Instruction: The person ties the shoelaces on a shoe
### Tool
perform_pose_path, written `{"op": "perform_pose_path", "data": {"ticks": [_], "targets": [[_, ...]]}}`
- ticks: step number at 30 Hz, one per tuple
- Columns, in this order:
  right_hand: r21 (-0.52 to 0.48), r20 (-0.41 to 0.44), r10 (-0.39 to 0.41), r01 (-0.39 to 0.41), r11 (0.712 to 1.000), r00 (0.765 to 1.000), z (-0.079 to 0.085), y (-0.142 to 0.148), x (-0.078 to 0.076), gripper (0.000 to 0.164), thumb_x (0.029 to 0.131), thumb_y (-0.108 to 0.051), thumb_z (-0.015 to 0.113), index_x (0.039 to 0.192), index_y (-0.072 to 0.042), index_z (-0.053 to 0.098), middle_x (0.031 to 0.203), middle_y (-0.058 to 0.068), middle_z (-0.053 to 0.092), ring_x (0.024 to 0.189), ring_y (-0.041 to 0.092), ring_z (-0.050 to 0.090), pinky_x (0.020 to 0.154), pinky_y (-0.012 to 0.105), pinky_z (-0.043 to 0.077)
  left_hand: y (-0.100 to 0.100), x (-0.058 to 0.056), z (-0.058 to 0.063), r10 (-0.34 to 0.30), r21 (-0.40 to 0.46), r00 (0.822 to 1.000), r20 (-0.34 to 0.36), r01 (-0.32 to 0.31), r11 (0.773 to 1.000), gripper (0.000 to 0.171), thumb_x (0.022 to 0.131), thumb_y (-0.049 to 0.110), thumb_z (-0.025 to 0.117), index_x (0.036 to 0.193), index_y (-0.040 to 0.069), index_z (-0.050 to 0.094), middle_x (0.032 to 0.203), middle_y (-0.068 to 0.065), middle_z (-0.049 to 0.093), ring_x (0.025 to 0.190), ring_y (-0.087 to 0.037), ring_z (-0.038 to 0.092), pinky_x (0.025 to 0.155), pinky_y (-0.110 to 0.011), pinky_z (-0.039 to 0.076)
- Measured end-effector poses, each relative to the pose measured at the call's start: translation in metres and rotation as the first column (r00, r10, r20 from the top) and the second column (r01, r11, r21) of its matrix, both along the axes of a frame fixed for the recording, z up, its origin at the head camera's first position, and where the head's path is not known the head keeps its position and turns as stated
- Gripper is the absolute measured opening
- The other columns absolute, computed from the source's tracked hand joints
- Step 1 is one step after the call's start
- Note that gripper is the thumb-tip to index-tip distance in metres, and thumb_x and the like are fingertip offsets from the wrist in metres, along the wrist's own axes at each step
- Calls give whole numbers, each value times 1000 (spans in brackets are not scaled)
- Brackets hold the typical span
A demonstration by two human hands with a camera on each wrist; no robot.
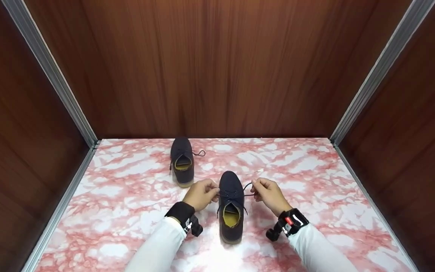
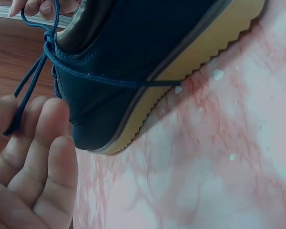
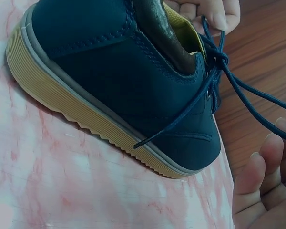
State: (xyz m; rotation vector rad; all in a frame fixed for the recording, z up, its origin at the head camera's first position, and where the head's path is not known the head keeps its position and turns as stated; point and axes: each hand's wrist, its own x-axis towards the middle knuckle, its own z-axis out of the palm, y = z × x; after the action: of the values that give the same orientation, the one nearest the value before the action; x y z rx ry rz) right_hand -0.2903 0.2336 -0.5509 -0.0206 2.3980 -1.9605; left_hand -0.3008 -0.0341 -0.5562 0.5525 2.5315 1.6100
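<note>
A dark navy lace-up shoe (image 1: pixel 231 184) with a yellow insole stands upright on the floor between both hands, toe pointing away. My left hand (image 1: pixel 201 194) pinches one loop of its shoelace (image 2: pixel 25 107) close to the shoe's left side. On the other side, my right hand (image 1: pixel 270 193) grips the opposite loop, drawn out to the right. The laces cross in a bow knot (image 3: pixel 220 59) above the tongue. One loose lace end hangs down each side of the shoe, over the tan ridged sole (image 2: pixel 200 59).
A matching shoe (image 1: pixel 181 151) stands farther back to the left, its laces loose at both sides. The surface (image 1: pixel 296 166) is red-and-white marbled. Brown wood-look panels (image 1: pixel 217 68) rise at the back and both sides, with metal strips (image 1: pixel 376 71) at the corners.
</note>
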Motion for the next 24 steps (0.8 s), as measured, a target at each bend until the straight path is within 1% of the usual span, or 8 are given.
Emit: {"op": "perform_pose_path", "data": {"ticks": [5,9,12,17,18,19,21,24], "targets": [[-153,1,8,-8,988,1000,-1,-6,-1,29,109,-19,54,87,-3,65,90,3,68,87,18,67,83,36,62,12,-4,-1,3,163,1000,24,-6,987,24,102,-5,49,123,-9,60,115,-27,76,107,-40,75,86,-30,61],[-370,-15,81,-81,926,997,-1,-15,-1,33,113,-18,44,95,-3,68,102,7,74,101,24,72,98,46,59,26,-8,0,-34,334,997,63,11,943,36,98,-14,39,131,-13,52,121,-32,70,108,-36,74,94,-39,61],[-512,-25,149,-140,848,989,0,-22,1,40,115,-22,36,98,-4,67,106,9,76,101,23,72,98,42,57,35,-11,2,-54,462,987,151,-22,887,37,96,-17,34,129,-13,50,103,-23,66,89,-26,72,88,-34,62],[-652,-4,200,-154,742,980,1,-33,2,42,116,-28,30,89,-9,56,91,5,73,88,18,69,94,35,56,45,-13,8,-131,648,942,310,-108,754,27,91,-15,35,109,-5,53,83,-2,46,64,-10,40,65,-23,52],[-664,6,196,-142,734,981,2,-36,1,41,116,-28,29,87,-11,52,84,3,68,83,17,66,91,34,56,46,-12,9,-144,657,937,317,-107,746,24,90,-13,36,104,-2,53,81,-1,44,61,-10,36,60,-23,46],[-674,16,186,-127,727,982,1,-38,0,41,116,-30,30,85,-12,49,79,1,62,77,15,61,87,33,55,47,-11,10,-156,657,935,318,-98,748,19,91,-10,38,99,1,52,79,0,43,59,-10,33,56,-22,39],[-678,31,162,-98,728,986,0,-41,-1,40,115,-32,31,83,-13,44,72,-3,46,67,13,47,78,29,50,49,-10,12,-169,619,938,304,-59,783,12,95,-3,41,93,5,49,75,2,41,57,-9,29,53,-22,30],[-663,53,104,-43,747,993,-2,-45,-2,41,115,-34,33,80,-14,39,68,-5,31,60,11,30,65,26,38,50,-8,15,-158,460,961,227,37,887,18,103,9,41,86,8,45,69,5,38,54,-7,30,51,-20,28]]}}
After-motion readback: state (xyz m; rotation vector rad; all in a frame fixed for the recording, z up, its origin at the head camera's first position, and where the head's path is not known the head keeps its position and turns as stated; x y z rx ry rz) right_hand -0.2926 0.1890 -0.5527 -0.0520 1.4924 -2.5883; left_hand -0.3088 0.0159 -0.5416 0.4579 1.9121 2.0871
